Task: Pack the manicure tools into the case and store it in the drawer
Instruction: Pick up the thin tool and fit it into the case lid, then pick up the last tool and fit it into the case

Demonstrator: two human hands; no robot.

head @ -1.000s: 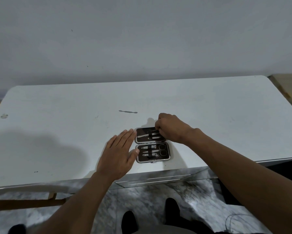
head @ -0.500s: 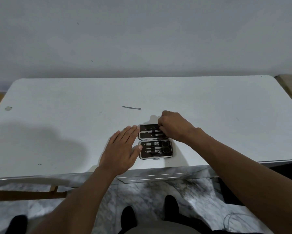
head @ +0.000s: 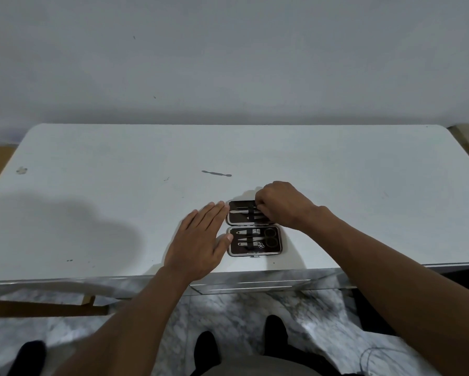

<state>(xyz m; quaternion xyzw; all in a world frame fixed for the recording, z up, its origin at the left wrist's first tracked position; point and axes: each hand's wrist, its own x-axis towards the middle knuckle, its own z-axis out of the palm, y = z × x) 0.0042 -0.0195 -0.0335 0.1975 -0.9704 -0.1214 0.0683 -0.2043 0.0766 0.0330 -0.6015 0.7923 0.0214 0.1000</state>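
White and broad, the worktop (head: 92,213) runs up to a plain grey wall; the open case (head: 254,228) lies near its front edge, two dark halves hinged one behind the other, long axis across the person's front. The near half holds scissors and small tools under straps; the far half holds slim tools. One loose tool (head: 216,173) lies apart on the worktop, behind and left of the case, its long axis also left to right; the left hand (head: 200,240) looks nearer to it. That hand lies flat, fingers spread narrow, against the case's left side, seemingly steadying it. The right hand (head: 282,204) is curled over the far half's right end, fingertips pinched on a slim tool there, probably seating it under the strap; whether it grips fully I cannot tell.
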